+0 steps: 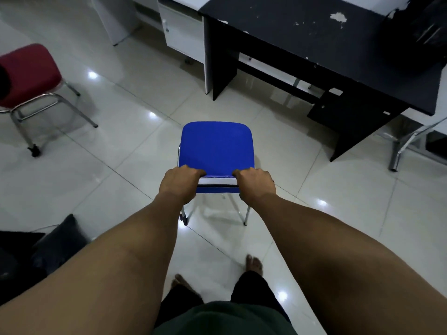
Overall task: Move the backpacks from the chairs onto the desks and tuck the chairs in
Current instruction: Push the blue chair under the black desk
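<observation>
Right now both hands grip the top edge of the blue chair's backrest: the left hand [180, 183] is curled over the backrest's left corner, fingers wrapped forward out of sight, and the right hand [256, 183] is clenched the same way on the right corner, with a strip of the backrest bare between them. The blue chair [216, 146] stands on the pale tiled floor [116, 146], its seat bare, its front edge pointing toward the black desk [302, 37] but well apart from it. Left of the blue chair, across open tiles, a red chair [29, 71] on a chrome frame stands clear of everything. Between the blue chair and the desk's dark side panels lies an open stretch of floor, and the knee space under the desk is free except for a crossbar. On the desk's far right end, a dark backpack [418, 32] rests on top. Right of the blue chair, another chrome chair frame [406, 143] stands beside the desk's side panel. Both forearms reach out straight and nearly parallel, wrists bent down onto the backrest.
</observation>
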{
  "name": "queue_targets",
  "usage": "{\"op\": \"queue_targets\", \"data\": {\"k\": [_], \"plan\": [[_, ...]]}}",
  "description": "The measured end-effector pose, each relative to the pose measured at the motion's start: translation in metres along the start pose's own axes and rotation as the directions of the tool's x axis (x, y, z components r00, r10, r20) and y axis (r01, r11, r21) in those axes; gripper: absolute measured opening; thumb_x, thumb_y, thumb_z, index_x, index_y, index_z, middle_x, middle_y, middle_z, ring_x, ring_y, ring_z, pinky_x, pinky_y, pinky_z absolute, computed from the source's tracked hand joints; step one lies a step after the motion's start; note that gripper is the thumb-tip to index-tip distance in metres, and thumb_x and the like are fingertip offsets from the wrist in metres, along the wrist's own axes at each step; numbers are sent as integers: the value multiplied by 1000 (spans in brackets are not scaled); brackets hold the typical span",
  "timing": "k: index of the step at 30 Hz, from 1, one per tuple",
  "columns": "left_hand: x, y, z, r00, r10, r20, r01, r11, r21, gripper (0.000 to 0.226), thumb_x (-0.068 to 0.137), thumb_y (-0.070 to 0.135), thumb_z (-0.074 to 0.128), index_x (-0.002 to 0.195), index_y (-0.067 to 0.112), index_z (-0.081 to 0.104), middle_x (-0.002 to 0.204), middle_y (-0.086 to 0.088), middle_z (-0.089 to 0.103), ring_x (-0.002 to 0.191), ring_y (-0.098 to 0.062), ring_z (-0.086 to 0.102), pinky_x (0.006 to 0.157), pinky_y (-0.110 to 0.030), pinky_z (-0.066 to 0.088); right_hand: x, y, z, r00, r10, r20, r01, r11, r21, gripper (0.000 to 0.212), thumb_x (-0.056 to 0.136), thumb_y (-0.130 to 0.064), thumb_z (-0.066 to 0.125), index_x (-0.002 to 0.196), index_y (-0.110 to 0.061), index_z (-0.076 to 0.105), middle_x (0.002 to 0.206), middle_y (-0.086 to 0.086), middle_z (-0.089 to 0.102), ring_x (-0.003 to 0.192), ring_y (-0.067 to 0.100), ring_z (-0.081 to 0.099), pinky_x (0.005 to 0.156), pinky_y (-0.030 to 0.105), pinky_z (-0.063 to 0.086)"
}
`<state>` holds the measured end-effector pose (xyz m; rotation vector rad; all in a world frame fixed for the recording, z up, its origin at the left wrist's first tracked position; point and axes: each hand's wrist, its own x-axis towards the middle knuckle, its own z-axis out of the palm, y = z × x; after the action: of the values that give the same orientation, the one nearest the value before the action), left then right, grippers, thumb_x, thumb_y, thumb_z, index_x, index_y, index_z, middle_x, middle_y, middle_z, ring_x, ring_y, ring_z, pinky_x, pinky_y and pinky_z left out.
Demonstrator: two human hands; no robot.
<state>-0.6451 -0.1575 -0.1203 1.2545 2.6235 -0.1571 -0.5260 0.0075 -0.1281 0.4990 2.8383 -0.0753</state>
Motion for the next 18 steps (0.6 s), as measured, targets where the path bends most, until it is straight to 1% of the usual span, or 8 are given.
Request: {"op": "queue_targets", "data": {"k": [2, 7, 11, 14, 16, 18], "plan": [[5, -14, -2, 999, 35, -1, -35, 999, 14, 45, 86, 20, 70, 127, 35, 59, 102, -1, 69, 90, -25, 66, 74, -36, 54, 5, -13, -3, 999, 34, -2, -34, 999, 9, 34, 85, -12, 67, 116, -24, 58, 88, 3, 64, 78, 27, 63, 70, 36, 49], [22, -58, -8, 995, 104, 5, -104, 995, 6, 44, 86, 23, 71, 127, 34, 59, 106, -2, 69, 91, -25, 67, 78, -36, 55, 27, -46, -10, 993, 116, 12, -116, 992, 38, 38, 82, -3, 62, 113, -24, 58, 90, 2, 65, 81, 28, 63, 73, 38, 47], [37, -87, -12, 988, 157, 3, -157, 987, 14, 46, 86, 28, 74, 128, 34, 58, 111, 0, 69, 94, -23, 68, 81, -34, 56, 44, -64, -13, 992, 128, -4, -127, 989, 74, 38, 85, -5, 60, 117, -24, 58, 90, 2, 65, 80, 29, 63, 73, 37, 50], [52, -115, -16, 986, 167, 14, -168, 984, 65, 47, 86, 24, 72, 128, 37, 58, 108, 2, 70, 92, -22, 68, 78, -32, 55, 62, -84, -16, 989, 145, -12, -143, 984, 109, 36, 84, -6, 60, 116, -23, 58, 91, 3, 65, 78, 30, 63, 73, 37, 50], [65, -134, -21, 986, 163, 22, -164, 982, 94, 51, 86, 22, 71, 132, 40, 57, 108, 1, 70, 92, -22, 67, 77, -31, 53, 77, -99, -18, 984, 178, -26, -173, 975, 141, 34, 85, -5, 59, 115, -22, 59, 91, 4, 66, 79, 30, 64, 74, 38, 51], [79, -154, -25, 986, 165, 26, -167, 978, 123, 56, 86, 22, 70, 136, 41, 54, 110, 0, 69, 94, -22, 66, 78, -31, 52, 94, -115, -20, 975, 215, -49, -203, 963, 178, 31, 86, -5, 58, 113, -21, 60, 90, 4, 66, 79, 31, 65, 71, 37, 49]]}}
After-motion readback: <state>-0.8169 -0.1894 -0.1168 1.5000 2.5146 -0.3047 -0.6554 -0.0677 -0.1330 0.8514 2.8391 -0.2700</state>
